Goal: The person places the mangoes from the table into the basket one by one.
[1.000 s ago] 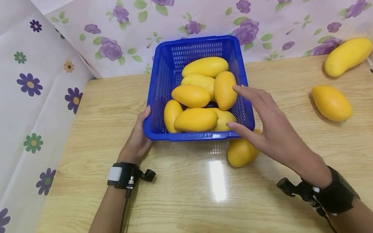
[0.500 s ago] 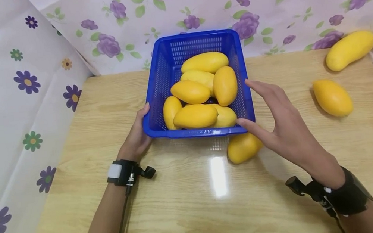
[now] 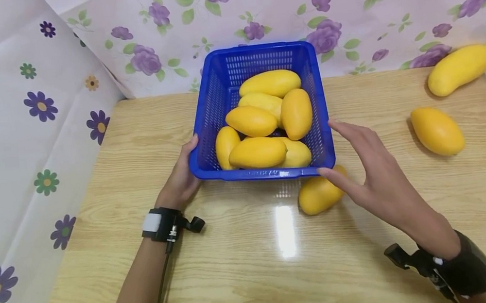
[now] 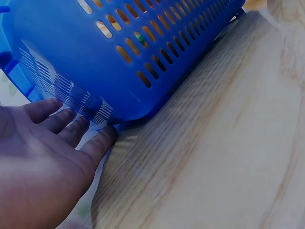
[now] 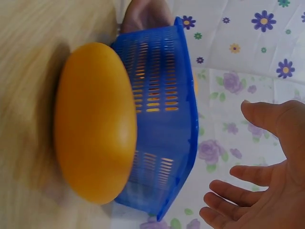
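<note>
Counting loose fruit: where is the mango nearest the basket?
In the head view, the mango lies on the table, against the blue basket's near right corner, under the right hand.

The basket is blue plastic, its walls pierced with rows of slots and its rim smooth with a slight sheen. The mangoes inside it and the loose mango beside it have smooth, waxy yellow-orange skin with a soft, low gloss. The table is pale wood-grain laminate, polished enough to throw back a bright streak of light. The backdrop is thin floral-printed cloth, matt and creased in places.
</note>
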`<state>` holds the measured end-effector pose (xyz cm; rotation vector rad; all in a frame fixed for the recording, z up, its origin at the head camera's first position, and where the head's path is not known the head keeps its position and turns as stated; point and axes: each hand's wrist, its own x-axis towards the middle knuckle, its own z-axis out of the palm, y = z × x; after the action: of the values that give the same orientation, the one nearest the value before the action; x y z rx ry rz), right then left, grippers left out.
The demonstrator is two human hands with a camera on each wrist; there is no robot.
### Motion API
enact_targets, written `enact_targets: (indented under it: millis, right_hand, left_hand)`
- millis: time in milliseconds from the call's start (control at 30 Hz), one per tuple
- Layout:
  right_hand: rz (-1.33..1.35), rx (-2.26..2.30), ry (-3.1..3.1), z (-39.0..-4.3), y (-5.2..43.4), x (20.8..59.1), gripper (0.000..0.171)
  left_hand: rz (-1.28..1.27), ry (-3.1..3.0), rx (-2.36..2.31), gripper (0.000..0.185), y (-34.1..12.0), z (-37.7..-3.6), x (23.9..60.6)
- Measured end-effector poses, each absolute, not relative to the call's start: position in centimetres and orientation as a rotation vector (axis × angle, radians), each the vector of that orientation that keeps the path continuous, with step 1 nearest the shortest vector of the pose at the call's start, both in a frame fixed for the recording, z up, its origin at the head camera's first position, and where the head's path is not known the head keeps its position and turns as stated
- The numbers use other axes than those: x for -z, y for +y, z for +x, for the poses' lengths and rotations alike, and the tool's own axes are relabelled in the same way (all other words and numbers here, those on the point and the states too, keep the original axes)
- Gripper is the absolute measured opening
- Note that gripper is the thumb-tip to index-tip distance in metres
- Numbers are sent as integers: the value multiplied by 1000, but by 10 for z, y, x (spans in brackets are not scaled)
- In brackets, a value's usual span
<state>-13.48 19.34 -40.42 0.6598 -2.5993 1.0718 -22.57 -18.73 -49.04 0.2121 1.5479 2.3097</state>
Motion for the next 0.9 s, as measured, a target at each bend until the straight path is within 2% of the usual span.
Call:
enact_targets:
  millis: [433, 667, 900]
  right_hand:
    - [599, -1122, -2663, -121, 208, 428, 87]
    - [558, -1157, -2773, -113, 204, 445, 102]
    - [661, -1116, -2790, -112, 198, 463, 111]
  left_hand:
    - [226, 1564, -2301, 68, -187, -225, 489]
    - [232, 1551, -2309, 67, -188, -225, 490]
    - [233, 1546, -2304, 67, -187, -225, 490]
